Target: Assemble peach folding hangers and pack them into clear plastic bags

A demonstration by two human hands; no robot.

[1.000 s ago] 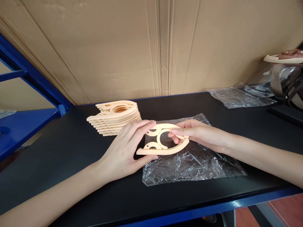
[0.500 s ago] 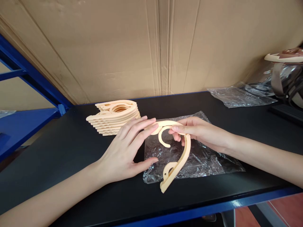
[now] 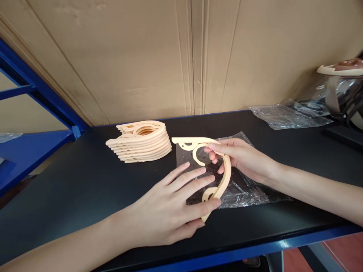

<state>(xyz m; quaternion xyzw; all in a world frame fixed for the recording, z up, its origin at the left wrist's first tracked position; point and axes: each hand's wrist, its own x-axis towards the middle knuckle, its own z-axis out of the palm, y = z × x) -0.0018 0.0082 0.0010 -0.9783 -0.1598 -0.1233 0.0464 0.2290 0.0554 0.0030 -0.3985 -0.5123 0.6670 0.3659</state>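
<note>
Cardboard wall across the whole back. Blue rack frame off to my left. Black bench below it, blue lip at the near edge.

Far right: heap of clear wrapping, and a dark bagged pile with one pale hanger lying on top. Too cut off to say more.

Middle rear: stack of folded hangers, peach plastic, neatly nested, apart from both hands.

In front of me: clear plastic bag, flat and crumpled on the bench.

Over the bag: folding hanger, half open. One arm points left, the hook curls beneath it, the other arm sweeps down toward the near edge.

Right hand: pinching the hanger at its top, beside the hook, thumb under and fingers over.

Left hand: spread flat, palm down, fingers across the bag's left edge, forefinger touching the tip of the lower arm. It grips nothing.

Risks, as I judge them: the hanger hangs from one pinch near its joint, so the loose arm could swing or snap shut on my fingers. The bag is slick; pressure from my flat hand could slide it along the bench. The lower tip sits close to the near edge, so a slip there could send the hanger off the bench.
</note>
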